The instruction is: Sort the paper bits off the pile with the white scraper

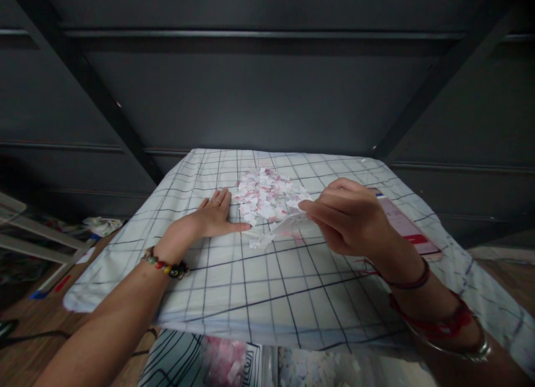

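A pile of small torn paper pieces point(261, 194), white with some pink, lies on the checked cloth. My left hand point(217, 214) rests flat on the cloth just left of the pile, fingers spread, the thumb reaching toward the pile's near edge. On the pile's near right side my right hand point(351, 217) is closed, with thumb and fingertips pinching a thin, see-through plastic film point(288, 226). The film stretches from the fingertips down to the near edge of the pile. Whether it is a bag or a loose sheet I cannot tell.
The white cloth with dark lines point(267, 292) covers the table. A lit phone point(407, 225) lies partly behind my right wrist. Dark panels point(259, 97) stand behind the table. Below the near edge are bags of paper bits point(309, 367) and a pink packet point(225, 359).
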`<state>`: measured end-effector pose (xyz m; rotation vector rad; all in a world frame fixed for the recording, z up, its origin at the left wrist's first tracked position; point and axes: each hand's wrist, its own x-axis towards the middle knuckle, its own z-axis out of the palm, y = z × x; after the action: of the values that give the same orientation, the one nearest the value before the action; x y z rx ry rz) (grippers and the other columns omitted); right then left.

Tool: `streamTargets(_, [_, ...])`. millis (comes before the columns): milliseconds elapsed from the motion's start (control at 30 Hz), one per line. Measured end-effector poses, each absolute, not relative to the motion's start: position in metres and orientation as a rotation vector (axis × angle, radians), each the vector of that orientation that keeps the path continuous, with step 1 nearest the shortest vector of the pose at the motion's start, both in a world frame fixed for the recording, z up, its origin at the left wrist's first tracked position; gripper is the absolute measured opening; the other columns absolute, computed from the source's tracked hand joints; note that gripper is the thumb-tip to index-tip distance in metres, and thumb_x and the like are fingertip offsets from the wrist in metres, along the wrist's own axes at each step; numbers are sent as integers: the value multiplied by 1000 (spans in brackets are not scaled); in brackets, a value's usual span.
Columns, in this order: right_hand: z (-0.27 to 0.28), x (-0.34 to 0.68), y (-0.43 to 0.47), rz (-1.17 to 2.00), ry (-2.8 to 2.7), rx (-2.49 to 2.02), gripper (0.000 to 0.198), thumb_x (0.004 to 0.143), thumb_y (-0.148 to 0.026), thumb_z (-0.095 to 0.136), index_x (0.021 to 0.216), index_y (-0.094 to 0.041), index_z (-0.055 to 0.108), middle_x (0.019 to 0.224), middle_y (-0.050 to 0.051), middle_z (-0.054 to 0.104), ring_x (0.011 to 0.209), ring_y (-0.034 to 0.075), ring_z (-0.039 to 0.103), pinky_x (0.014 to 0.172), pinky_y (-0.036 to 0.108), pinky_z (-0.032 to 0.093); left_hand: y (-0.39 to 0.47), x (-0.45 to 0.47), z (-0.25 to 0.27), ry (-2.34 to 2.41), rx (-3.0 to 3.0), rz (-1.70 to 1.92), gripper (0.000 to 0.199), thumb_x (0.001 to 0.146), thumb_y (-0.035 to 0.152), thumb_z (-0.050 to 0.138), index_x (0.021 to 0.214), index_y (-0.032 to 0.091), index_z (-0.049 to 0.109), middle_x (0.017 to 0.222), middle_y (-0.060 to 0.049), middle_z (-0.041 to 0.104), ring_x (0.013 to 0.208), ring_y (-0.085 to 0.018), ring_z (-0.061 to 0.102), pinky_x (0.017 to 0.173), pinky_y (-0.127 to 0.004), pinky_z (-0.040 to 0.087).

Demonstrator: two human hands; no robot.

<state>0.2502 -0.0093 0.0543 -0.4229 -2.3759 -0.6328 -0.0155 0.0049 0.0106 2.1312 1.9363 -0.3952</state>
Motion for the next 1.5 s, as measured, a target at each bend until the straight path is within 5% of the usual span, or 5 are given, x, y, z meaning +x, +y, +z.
streamTargets(467, [64,258,-7,-815,-2425,-696,20,71,-9,41,67,-17,59,49,-2,47,50,13,41,58,28,34,6,-15,11,1931,2143,-417,110,74,76,33,143,-1,-3,149,-16,-9,138,-28,-6,111,-41,8])
streamTargets(900, [68,275,-3,-643,-2422,-648,18,74,-11,44,64,-19,56,49,-2,49,51,13,46,60,28,37,3,-12,15,1927,2127,-405,109,75,75,35,143,-3,-2,149,-18,-5,137,-29,-6,111,-42,9])
streamTargets(1500, [60,254,-9,-723,-2379,-610,17,75,-9,43,76,-17,58,50,-3,47,50,12,42,60,28,38,5,-14,11,1944,2126,-410,110,74,75,36,144,0,-4,150,-15,-7,138,-29,-5,110,-42,9])
